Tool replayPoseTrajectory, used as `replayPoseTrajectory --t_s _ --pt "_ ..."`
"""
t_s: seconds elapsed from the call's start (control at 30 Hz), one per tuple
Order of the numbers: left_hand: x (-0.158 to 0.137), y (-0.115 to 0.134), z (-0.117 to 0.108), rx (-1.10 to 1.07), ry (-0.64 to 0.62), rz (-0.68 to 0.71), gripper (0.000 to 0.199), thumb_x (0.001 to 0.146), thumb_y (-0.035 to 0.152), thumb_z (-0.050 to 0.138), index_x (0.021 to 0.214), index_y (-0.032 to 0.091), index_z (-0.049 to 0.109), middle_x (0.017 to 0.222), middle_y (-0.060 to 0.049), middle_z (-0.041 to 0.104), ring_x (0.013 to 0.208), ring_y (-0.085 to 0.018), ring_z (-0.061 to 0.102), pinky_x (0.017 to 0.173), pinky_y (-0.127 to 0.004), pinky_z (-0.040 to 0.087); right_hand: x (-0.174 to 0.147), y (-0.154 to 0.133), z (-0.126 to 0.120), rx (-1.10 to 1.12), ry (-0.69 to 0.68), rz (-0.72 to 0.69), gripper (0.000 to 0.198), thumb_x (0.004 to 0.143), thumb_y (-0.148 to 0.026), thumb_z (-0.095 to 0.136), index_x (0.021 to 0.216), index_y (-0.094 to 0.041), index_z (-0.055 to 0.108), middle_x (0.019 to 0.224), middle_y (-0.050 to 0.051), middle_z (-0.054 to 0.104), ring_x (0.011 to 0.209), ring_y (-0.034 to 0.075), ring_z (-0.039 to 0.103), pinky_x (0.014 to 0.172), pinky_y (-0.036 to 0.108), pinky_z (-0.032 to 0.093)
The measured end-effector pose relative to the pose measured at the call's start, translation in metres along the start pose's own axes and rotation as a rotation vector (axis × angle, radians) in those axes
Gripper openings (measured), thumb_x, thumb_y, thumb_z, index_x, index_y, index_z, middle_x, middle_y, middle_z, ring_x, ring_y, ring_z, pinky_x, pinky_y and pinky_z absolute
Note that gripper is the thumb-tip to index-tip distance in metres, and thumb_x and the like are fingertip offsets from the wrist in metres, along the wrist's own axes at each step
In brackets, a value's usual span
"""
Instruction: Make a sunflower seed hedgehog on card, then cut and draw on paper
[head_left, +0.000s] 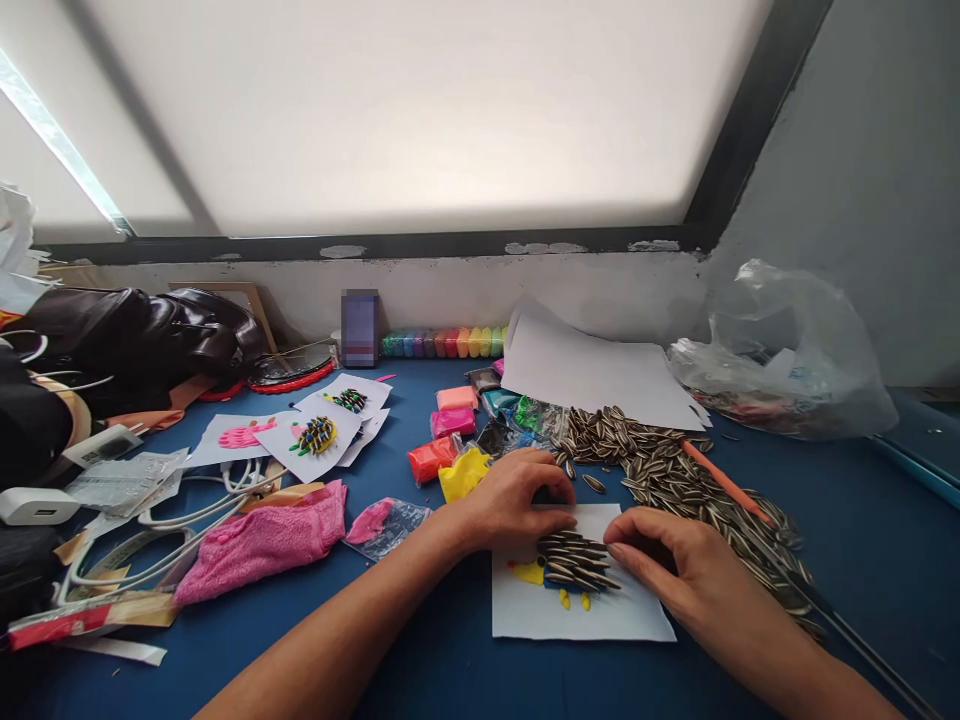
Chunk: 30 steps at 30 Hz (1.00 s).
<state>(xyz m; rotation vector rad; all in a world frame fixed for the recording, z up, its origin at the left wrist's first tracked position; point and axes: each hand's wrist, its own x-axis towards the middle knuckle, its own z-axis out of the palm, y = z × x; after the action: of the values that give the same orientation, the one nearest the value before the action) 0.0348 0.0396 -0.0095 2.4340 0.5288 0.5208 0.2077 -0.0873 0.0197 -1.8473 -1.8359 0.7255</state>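
Note:
A small hedgehog figure of blue and yellow clay, with striped sunflower seeds [577, 560] as its spines, lies on a white paper sheet [517, 618]. It has a yellow snout [527, 572] and two yellow feet. My left hand [521, 495] rests on the paper's upper edge, fingers bent and apart, its thumb beside the top seeds. From the right, my right hand [667, 560] reaches to the seed tips with thumb and forefinger close together. Whatever those fingertips pinch is too small to make out.
Loose sunflower seeds [675, 480] spread behind my right hand, with an orange stick [727, 485] across them. Yellow clay [465, 474] and red clay [433, 460] lie behind my left arm. A pink cloth [262, 540], cables and finished paper pieces [311, 440] are leftward. A plastic bag [787, 350] stands rear right.

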Motion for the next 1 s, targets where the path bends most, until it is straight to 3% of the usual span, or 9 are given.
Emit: replayPoseTrajectory --t_s 1.0 --pt "-0.0007 0.0024 0.0001 -0.008 0.013 0.007 0.012 0.075 0.023 0.075 0.083 0.015 0.069 0.080 -0.001 0.058 0.078 -0.013 0.052 0.072 -0.024 0.038 0.0003 0.0025 0.0044 -0.051 -0.018 0.016 0.023 0.090 -0.032 0.047 0.079 -0.023 0.065 0.076 -0.001 0.068 0.069 0.017 0.061 0.063 0.027 0.040"
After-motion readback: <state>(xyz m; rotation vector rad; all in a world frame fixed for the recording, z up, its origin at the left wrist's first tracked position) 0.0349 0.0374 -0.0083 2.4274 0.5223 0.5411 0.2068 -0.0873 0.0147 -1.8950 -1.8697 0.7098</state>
